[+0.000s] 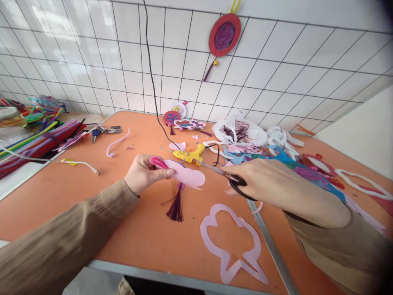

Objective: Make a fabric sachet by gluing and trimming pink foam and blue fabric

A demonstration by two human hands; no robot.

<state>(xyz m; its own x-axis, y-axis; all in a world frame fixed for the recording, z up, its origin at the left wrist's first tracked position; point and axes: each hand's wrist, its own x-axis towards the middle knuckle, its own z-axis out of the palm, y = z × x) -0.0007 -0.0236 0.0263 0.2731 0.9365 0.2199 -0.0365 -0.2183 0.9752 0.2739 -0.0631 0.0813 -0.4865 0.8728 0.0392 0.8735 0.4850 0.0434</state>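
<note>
Between the thumb and fingers of my left hand (pixel 145 174) is a pink felt ornament (pixel 188 176), its bright pink loop (pixel 159 162) by my thumb. A dark purple tassel (pixel 175 207) hangs below it from a small pink bead (pixel 181 186). My right hand (pixel 270 180) is closed around the black handles of a pair of scissors (pixel 238 180). The blades point left toward the ornament, and their tips lie near its upper right edge. Just behind the ornament lies a yellow glue gun (pixel 190 155). A pink felt outline with a cut-out middle (pixel 211 246) lies in front of my right hand.
Felt scraps and a white plastic bag (pixel 258 133) crowd the back right. Finished ornaments (pixel 172 117) stand by the tiled wall, where a red round one (pixel 211 39) hangs. Keys (pixel 106 131), pipe cleaners (pixel 39 141) and a white cable (pixel 82 162) are left. A black cord (pixel 150 69) hangs down.
</note>
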